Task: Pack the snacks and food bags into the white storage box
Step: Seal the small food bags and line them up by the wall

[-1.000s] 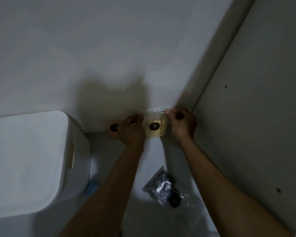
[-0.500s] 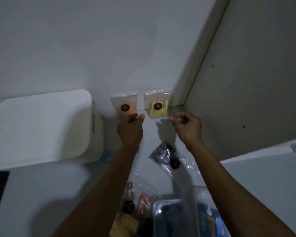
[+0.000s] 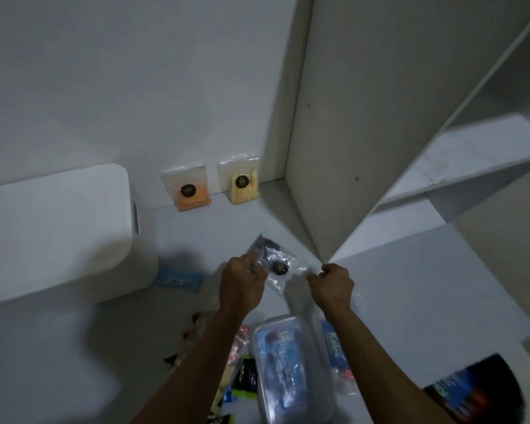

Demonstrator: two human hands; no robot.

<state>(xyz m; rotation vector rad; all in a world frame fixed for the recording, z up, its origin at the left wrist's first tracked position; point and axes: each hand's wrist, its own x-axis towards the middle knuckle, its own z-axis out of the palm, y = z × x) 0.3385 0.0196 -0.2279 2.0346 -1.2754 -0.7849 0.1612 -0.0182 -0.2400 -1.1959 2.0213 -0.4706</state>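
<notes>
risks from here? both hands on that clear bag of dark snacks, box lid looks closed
1. The left hand and right hand pinch only the thin film of the clear bag; it could slip or tear.
2. The white storage box has its lid on and both hands are busy, so packing may stall.
3. The orange packet and yellow packet lean upright against the wall; a bump could topple them.
</notes>
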